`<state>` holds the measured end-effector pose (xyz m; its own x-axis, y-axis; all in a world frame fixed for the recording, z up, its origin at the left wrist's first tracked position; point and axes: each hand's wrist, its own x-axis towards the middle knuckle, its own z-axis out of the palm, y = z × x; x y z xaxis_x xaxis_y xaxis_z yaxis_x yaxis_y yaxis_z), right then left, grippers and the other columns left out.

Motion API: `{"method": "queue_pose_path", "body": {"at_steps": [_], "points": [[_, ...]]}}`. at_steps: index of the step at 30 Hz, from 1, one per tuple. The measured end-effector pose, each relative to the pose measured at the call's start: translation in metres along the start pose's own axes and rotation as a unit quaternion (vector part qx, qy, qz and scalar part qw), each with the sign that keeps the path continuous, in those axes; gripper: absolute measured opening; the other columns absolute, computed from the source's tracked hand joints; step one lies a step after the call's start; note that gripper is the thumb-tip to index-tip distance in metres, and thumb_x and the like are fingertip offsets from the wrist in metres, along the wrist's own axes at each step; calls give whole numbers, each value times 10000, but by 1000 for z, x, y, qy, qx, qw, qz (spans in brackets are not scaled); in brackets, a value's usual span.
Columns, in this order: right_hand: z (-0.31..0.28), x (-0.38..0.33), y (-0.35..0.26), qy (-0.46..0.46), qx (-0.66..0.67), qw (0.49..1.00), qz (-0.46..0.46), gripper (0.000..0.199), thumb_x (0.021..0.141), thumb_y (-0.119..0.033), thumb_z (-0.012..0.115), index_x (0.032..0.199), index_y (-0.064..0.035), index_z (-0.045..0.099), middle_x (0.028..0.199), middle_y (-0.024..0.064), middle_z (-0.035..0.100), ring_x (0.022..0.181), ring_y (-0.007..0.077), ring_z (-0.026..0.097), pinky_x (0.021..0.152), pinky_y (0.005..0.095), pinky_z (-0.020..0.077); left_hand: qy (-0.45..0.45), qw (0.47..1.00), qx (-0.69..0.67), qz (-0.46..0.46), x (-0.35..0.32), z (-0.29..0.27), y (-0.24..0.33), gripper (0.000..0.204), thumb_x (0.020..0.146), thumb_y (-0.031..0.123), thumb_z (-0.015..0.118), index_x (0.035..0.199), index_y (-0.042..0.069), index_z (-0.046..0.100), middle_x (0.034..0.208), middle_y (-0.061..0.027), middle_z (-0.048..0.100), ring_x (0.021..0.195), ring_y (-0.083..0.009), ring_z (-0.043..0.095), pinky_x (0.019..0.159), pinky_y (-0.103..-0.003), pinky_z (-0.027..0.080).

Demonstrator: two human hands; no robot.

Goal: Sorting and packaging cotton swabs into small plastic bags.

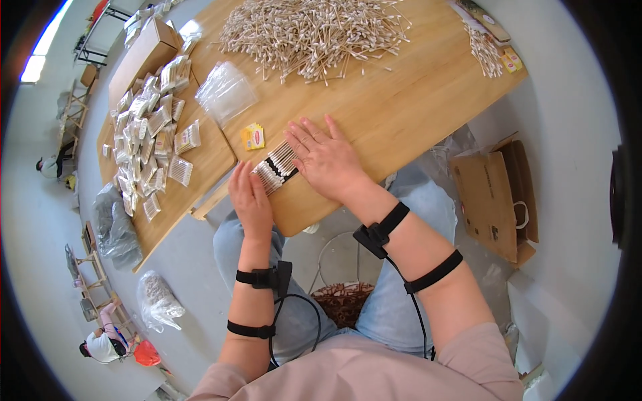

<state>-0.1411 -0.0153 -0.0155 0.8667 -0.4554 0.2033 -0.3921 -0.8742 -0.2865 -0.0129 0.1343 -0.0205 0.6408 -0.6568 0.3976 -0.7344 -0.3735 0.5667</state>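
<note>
A row of cotton swabs (pixel 283 159) lies side by side on the near part of the wooden table, with a dark strip (pixel 290 174) showing among them. My left hand (pixel 251 204) rests at the left end of the row, fingers stretched out and touching the swab tips. Across the right end lies my right hand (pixel 329 166), flat with its fingers spread, covering part of the swabs. Just beyond the row sits a small stack of yellow cards (pixel 253 137). Whether the swabs sit in a holder cannot be made out.
A large heap of loose cotton swabs (pixel 314 37) covers the table's far side. Clear plastic bags (pixel 226 92) lie left of centre. Many filled swab packs (pixel 144 144) pile up at left beside a cardboard box (pixel 142 63). An opened carton (pixel 487 204) stands on the floor at right.
</note>
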Motion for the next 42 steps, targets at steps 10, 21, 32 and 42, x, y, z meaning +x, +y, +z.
{"method": "queue_pose_path", "body": {"at_steps": [10,21,32,42], "points": [[3,0,2,-16,-2,1000,-4,510,983,-372,372,1436,-137,381,1513,1,330,1407,183,263,1163,478,110,-7,983,-51,-176,-3,16,-33,307,1017,247,381,891,-17,471,852,-214,495,779,-361,464,742,-426,401],[7,5,-13,-22,-5,999,-40,520,972,-366,407,1441,-142,375,1510,18,338,1404,188,279,1163,465,131,-21,981,-97,-166,-6,19,-48,311,1027,270,355,976,4,506,863,-106,507,822,-222,471,784,-335,416],[15,1,-31,-14,4,1000,-20,539,979,-349,386,1448,-86,346,1515,55,326,1416,197,255,1167,453,122,-21,981,-87,-174,-4,18,-35,312,1027,265,356,922,-4,473,836,-130,482,810,-242,478,762,-350,414],[-11,0,3,-44,37,997,-48,820,872,-501,540,1459,0,262,1522,146,275,1423,265,227,1169,442,122,-60,922,-296,-244,-1,-20,-23,398,827,40,485,1223,3,491,1219,-171,532,1108,-338,499,966,-356,401]]}}
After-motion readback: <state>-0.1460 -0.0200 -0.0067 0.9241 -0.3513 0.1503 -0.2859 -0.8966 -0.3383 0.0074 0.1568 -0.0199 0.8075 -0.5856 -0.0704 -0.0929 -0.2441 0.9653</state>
